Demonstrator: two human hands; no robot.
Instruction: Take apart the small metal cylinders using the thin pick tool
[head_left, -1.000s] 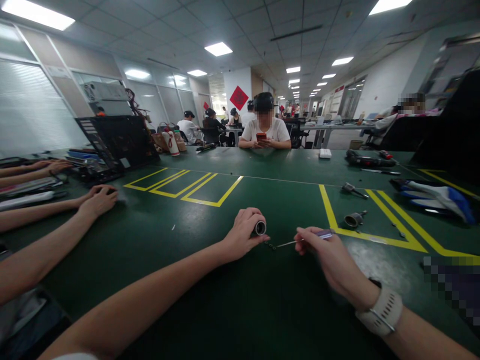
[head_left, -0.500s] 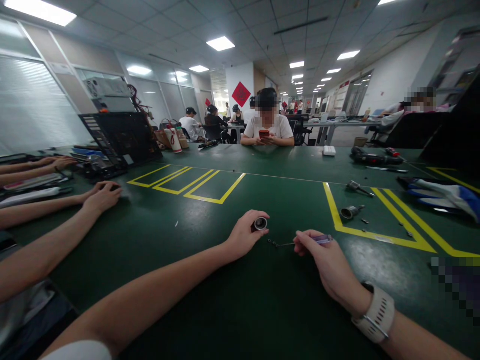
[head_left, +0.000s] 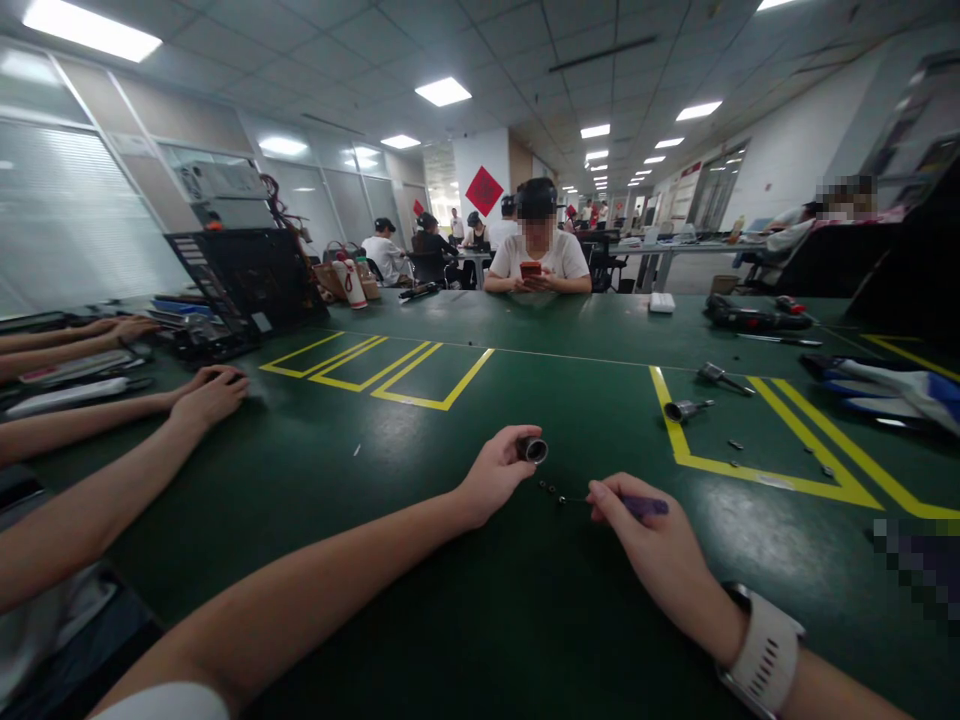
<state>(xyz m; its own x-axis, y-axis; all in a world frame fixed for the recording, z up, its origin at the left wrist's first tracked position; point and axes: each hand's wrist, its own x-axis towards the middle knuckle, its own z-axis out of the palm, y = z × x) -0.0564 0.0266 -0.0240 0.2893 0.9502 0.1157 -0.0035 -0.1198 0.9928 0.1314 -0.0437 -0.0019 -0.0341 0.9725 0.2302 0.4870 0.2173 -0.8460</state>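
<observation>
My left hand (head_left: 499, 475) is closed around a short hollow metal cylinder (head_left: 535, 451), its bright round rim facing up and to the right. In my right hand (head_left: 645, 530) is a small screwdriver (head_left: 646, 506) with a purple handle, pinched by the fingers. Its thin shaft points left, with the tip at or close to a tiny metal piece (head_left: 561, 500) on the green table; I cannot tell whether they touch. Other tiny dark pieces (head_left: 547, 487) lie just beside it, below the cylinder.
A cup-shaped metal bit with a shank (head_left: 684, 410) and another shanked bit (head_left: 724, 378) lie to the right, near yellow tape (head_left: 675, 435). Farther right are gloves (head_left: 892, 385) and a power drill (head_left: 754, 315). A co-worker's hands (head_left: 210, 392) rest at left; a person (head_left: 536, 250) sits opposite.
The cylinder has turned so its opening faces more to the right. The screwdriver has turned and shifted slightly in my right hand. The cup-shaped bit has rolled a little to the left.
</observation>
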